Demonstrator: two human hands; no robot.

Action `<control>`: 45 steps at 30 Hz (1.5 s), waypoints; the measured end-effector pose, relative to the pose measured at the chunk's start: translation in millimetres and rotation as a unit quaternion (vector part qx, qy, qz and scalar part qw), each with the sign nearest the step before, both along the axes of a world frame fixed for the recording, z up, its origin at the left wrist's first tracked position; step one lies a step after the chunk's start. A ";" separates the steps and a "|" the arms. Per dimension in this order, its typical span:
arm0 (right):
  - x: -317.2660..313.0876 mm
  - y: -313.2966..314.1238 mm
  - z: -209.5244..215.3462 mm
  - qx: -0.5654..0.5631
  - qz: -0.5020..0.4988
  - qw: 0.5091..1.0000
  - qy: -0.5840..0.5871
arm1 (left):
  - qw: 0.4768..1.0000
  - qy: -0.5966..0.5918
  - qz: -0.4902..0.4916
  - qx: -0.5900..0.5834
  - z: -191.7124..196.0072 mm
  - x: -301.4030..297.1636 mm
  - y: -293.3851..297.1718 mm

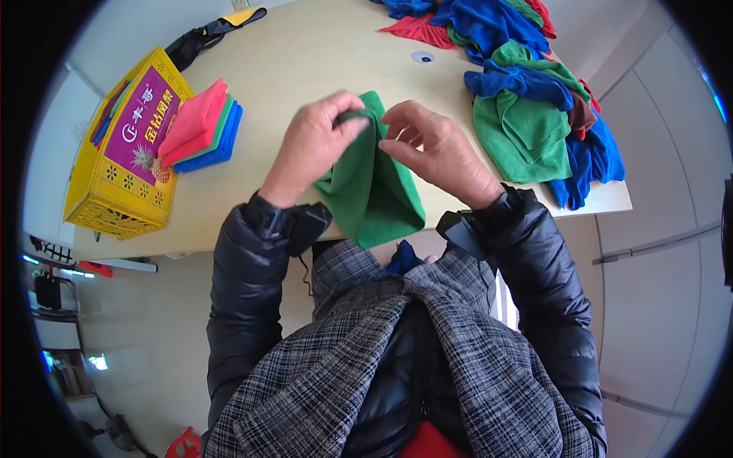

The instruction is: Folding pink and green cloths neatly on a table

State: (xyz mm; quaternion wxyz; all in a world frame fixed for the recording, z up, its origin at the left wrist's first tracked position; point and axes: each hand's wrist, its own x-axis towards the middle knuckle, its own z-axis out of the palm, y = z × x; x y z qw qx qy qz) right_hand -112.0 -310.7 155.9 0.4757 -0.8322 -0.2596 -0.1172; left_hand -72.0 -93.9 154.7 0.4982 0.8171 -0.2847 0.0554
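Observation:
A green cloth [351,191] stands partly raised in front of me, its lower edge at the table's front edge and a dark hollow between its layers. My left hand [321,137] is closed on its upper left part, thumb and fingers pinching a fold. On the other side, my right hand [435,145] has its fingers curled, with thumb and index fingertips at the cloth's upper right edge. The exact grip there is partly hidden by the fingers.
Left on the table stands a yellow crate [114,191] with a purple panel. Folded red cloths [195,122], with green and blue ones, lie beside it. A loose heap of blue cloths [527,84], green and red ones fills the right side. A black-and-yellow item [206,38] lies far left.

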 end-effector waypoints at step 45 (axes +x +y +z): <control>30.5 -121.5 137.4 -0.061 -0.120 0.986 0.094 | 0.960 -0.130 0.110 -0.222 107.5 28.5 87.2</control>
